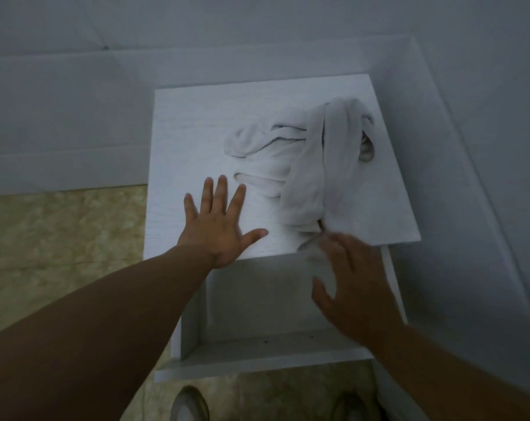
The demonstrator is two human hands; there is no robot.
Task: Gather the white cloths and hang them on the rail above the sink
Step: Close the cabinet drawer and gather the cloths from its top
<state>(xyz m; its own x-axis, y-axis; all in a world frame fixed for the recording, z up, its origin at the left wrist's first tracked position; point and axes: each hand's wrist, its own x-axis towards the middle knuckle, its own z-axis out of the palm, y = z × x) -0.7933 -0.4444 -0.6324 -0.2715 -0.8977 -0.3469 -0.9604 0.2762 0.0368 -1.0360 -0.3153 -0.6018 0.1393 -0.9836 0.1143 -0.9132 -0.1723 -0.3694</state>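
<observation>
Crumpled white cloths point(306, 165) lie in a heap on top of a small white cabinet point(184, 141), toward its right half. My left hand point(218, 223) rests flat on the cabinet top with fingers spread, just left of the heap and holding nothing. My right hand point(351, 284) is blurred at the cabinet's front edge, fingers apart, its fingertips at the near end of the cloth heap. No rail or sink is in view.
An open drawer point(257, 357) sticks out of the cabinet below my hands. White tiled walls close in behind and on the right. Beige marbled floor point(60, 244) lies to the left. My shoes point(190, 402) show at the bottom edge.
</observation>
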